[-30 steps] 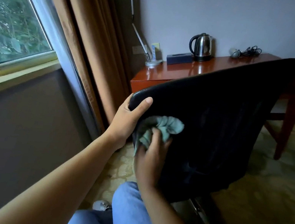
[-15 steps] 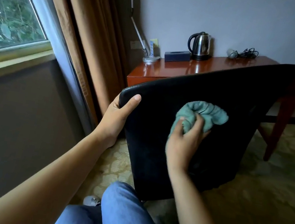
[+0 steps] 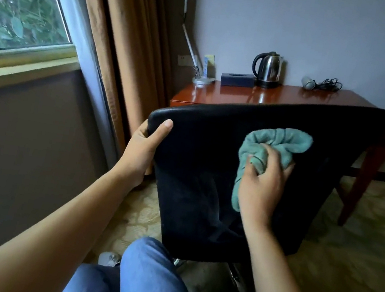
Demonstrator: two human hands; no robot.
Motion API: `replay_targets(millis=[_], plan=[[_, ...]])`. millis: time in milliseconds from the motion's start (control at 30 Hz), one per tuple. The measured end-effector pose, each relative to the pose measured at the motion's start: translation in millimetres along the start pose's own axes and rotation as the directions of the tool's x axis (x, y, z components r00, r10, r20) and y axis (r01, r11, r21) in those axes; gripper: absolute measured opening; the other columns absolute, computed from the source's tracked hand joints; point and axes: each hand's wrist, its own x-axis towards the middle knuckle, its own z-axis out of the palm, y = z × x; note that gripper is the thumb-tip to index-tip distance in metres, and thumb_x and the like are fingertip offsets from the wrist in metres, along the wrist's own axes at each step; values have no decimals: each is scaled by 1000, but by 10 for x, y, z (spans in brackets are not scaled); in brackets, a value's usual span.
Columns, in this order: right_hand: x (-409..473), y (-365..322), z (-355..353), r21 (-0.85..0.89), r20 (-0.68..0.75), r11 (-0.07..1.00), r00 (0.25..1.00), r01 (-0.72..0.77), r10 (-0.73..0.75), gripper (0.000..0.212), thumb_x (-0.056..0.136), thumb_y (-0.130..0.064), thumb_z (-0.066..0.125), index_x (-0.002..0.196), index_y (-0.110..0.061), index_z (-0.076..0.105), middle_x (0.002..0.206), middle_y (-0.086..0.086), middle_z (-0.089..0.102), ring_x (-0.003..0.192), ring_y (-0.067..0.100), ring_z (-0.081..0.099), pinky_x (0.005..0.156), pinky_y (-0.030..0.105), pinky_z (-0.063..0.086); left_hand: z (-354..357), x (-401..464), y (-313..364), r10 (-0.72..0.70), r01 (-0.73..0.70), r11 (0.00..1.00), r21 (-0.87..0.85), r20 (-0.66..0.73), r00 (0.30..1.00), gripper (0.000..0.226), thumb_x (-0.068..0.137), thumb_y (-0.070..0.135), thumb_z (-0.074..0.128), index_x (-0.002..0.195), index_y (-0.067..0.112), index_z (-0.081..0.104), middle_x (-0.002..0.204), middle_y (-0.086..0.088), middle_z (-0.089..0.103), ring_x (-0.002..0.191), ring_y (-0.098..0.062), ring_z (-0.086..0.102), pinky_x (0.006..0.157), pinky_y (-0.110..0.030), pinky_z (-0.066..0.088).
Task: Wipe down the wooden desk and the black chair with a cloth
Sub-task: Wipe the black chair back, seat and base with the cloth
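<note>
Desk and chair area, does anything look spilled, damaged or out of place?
Nothing stands out. The glossy wooden desk shows no spill; the steel kettle stands upright on it. The left hand grips the black chair back's corner while the right hand holds the bunched teal cloth to it.

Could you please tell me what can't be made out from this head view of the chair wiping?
- Chair seat and front: hidden behind its own backrest.
- Left hand fingers: wrapped behind the backrest edge; only the thumb shows.
- Desk front edge and drawers: covered by the backrest.
- Cloth lower part: under the right hand.
- Small card by the lamp base: print too small to read.
</note>
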Motion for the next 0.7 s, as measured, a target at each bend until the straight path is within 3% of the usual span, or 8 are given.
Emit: replay_targets(millis=[33, 167, 267, 333, 400, 500, 600, 700], plan=[[123, 60, -43, 52, -69, 998, 997, -41, 45, 38, 88, -11, 65, 125, -15, 63, 135, 14, 47, 122, 19, 50, 107, 10, 31, -12, 12, -8, 1, -1, 1000, -2, -12, 1000, 49, 88, 44, 71, 130, 19, 64, 125, -6, 71, 119, -24, 67, 106, -48, 50], [168, 93, 124, 225, -190, 940, 934, -258, 302, 56, 94, -32, 56, 140, -1, 47, 143, 24, 45, 133, 34, 46, 116, 32, 33, -14, -4, -74, -7, 4, 999, -36, -80, 997, 61, 83, 53, 77, 130, 18, 60, 125, -6, 71, 118, -25, 67, 102, -50, 52], [-348, -108, 485, 188, -75, 962, 974, -197, 214, 43, 95, -17, 62, 133, 0, 52, 138, 28, 46, 129, 35, 44, 113, 21, 27, 63, -39, -110, 21, -27, 999, -23, -231, 973, 49, 89, 51, 72, 126, 22, 56, 120, 0, 72, 115, -17, 68, 96, -37, 56], [-748, -164, 656, 148, 91, 974, 983, -171, 158, 38, 91, -8, 64, 128, -12, 57, 135, 18, 48, 128, 27, 45, 110, 15, 27, 119, -69, -97, 188, -126, 970, 208, -311, 932, 43, 97, 45, 64, 132, 25, 50, 126, 4, 63, 120, -10, 61, 105, -35, 51], [-933, -148, 677, 124, 232, 973, 959, -193, 161, 41, 88, -7, 65, 126, -22, 60, 135, 8, 48, 132, 24, 47, 113, 25, 34, 153, -87, -49, 451, -259, 809, 528, -274, 849, 52, 98, 39, 62, 143, 25, 41, 141, 8, 46, 135, -8, 44, 118, -34, 35], [-710, -62, 497, 117, 242, 969, 952, -219, 187, 41, 88, -8, 69, 127, -19, 64, 136, 8, 51, 132, 24, 48, 110, 17, 30, 311, -58, 94, 732, -470, 397, 788, 38, 681, 59, 96, 26, 64, 148, 13, 42, 151, -3, 39, 145, -19, 32, 122, -41, 26], [-251, 97, 100, 78, 117, 979, 977, -189, 179, 39, 89, -12, 70, 128, -16, 64, 138, 13, 51, 134, 28, 47, 113, 24, 31, 642, -61, 63, 702, -563, 137, 815, 321, 635, 59, 92, 23, 65, 148, 13, 47, 153, -9, 42, 148, -30, 32, 120, -55, 22], [236, 308, -353, 83, -47, 981, 983, -173, 177, 35, 95, -24, 66, 129, -21, 60, 139, 8, 51, 131, 23, 49, 111, 28, 37, 822, -48, -98, 672, -560, -20, 828, 426, 605, 61, 94, 28, 63, 151, 19, 45, 156, -11, 39, 150, -33, 27, 122, -58, 17]])
